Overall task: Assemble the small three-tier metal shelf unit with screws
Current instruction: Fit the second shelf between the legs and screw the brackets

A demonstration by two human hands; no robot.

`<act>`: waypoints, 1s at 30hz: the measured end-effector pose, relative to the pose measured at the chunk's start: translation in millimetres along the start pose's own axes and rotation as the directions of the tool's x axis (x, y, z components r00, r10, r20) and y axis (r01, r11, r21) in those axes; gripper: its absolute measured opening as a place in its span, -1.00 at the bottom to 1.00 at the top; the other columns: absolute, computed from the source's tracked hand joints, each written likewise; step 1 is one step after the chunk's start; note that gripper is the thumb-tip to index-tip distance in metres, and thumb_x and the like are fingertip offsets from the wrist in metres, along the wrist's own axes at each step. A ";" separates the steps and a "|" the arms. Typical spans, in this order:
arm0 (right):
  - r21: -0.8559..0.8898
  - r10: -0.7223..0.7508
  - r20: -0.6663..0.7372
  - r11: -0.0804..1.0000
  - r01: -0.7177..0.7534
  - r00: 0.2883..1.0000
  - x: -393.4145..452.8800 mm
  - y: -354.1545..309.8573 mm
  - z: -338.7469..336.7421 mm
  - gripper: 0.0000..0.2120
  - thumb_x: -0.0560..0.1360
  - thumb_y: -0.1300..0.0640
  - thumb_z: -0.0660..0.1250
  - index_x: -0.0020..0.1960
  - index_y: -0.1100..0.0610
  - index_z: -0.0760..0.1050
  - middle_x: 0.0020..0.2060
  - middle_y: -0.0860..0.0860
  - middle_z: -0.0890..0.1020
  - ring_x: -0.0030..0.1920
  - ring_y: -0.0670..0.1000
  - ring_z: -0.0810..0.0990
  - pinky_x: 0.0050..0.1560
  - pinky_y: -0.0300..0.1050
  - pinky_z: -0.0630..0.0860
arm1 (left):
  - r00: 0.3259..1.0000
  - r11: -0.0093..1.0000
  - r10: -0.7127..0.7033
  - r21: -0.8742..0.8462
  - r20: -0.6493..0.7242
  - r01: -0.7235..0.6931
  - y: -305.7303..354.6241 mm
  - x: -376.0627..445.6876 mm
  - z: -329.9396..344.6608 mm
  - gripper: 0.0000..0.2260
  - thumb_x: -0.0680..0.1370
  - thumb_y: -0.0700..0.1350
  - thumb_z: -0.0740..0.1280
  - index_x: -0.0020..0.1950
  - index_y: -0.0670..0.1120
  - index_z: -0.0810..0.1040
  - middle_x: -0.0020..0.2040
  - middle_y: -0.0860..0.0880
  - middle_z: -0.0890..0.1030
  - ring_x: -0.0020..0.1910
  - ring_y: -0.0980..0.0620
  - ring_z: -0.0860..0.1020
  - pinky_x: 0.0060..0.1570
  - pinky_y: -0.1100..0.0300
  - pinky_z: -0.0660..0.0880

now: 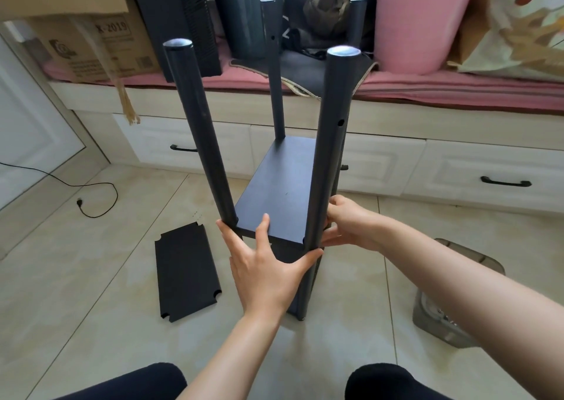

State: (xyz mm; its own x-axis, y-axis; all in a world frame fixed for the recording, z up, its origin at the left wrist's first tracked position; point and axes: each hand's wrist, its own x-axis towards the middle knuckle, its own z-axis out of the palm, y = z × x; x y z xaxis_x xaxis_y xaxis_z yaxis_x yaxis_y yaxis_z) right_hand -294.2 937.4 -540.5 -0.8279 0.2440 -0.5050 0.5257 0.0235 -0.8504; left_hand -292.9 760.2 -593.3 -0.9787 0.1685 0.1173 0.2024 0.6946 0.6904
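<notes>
The black shelf unit stands upright on the tiled floor, with a dark shelf panel set between several black round posts. My left hand presses against the panel's near edge with straight, spread fingers, its thumb reaching the near right post. My right hand is curled round that post at panel height. The near left post rises beside my left fingertips. A loose black shelf panel with notched corners lies flat on the floor to the left. No screw is visible.
A clear plastic container sits on the floor at the right, partly behind my right forearm. A black cable trails at far left. White drawers and a pink-cushioned bench with cardboard boxes stand behind. My knees are at the bottom edge.
</notes>
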 end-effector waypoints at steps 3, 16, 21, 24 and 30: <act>0.019 0.015 0.034 1.000 -0.015 0.999 -2.3 -1.2 0.8 -0.68 0.68 -0.03 0.15 0.28 0.19 0.34 -0.06 0.21 0.69 -0.06 0.19 0.72 0.13 0.18 0.61 | 0.999 0.999 0.007 -0.051 0.035 -0.005 -3.9 4.3 -4.4 0.07 0.10 0.60 0.32 0.55 0.21 0.26 0.63 -0.06 -0.33 0.59 -0.23 0.16 0.29 -0.03 0.49; 0.257 0.080 -0.113 0.965 -0.049 0.990 -7.9 17.5 24.9 -0.66 0.68 0.03 0.13 0.37 0.18 0.24 0.00 0.23 0.68 -0.16 0.17 0.74 0.00 0.11 0.66 | 0.982 0.957 0.097 -0.286 0.163 -0.047 -14.1 0.5 -11.1 -0.14 0.42 0.16 0.53 0.61 0.14 0.15 0.65 0.01 0.03 0.60 0.05 0.14 0.42 0.28 0.14; 0.309 0.061 -0.021 0.950 -0.052 0.998 -13.9 25.1 30.5 -0.74 0.68 0.05 0.16 0.21 0.23 0.38 -0.19 0.14 0.73 -0.13 0.15 0.74 -0.03 0.08 0.66 | 0.987 0.931 0.035 -0.363 0.154 0.024 -2.0 -1.5 -6.7 -0.33 0.54 0.10 0.42 0.59 -0.02 0.27 0.65 -0.10 0.08 0.55 0.30 -0.01 0.46 0.22 0.23; 0.295 0.054 -0.014 0.954 -0.048 0.998 -13.9 30.1 36.3 -0.74 0.66 0.04 0.20 0.15 0.24 0.48 -0.17 0.12 0.74 -0.11 0.09 0.74 -0.07 0.03 0.66 | 0.995 0.915 0.011 -0.402 0.103 0.032 -11.2 7.1 -17.4 -0.40 0.49 0.01 0.51 0.48 -0.02 0.43 0.50 -0.15 0.40 0.52 -0.01 0.34 0.37 -0.06 0.41; 0.339 0.072 -0.042 0.939 -0.053 0.997 -15.0 31.6 47.9 -0.85 0.64 0.07 0.23 0.03 0.15 0.50 -0.20 0.06 0.73 -0.15 0.05 0.74 -0.19 -0.06 0.66 | 0.984 0.792 -0.117 -0.585 0.134 0.174 -13.3 10.8 -17.7 -0.27 0.46 0.03 0.54 0.55 0.04 0.27 0.39 0.03 0.53 0.35 0.04 0.52 0.37 -0.08 0.44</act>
State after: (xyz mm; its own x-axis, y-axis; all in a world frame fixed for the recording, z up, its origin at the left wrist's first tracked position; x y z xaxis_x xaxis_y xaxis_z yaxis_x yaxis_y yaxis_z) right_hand -274.6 888.0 -566.9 -0.7793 0.2852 -0.5580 0.4715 -0.3198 -0.8218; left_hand -306.8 740.4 -588.7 -0.9821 0.1783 -0.0610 -0.0302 0.1706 0.9849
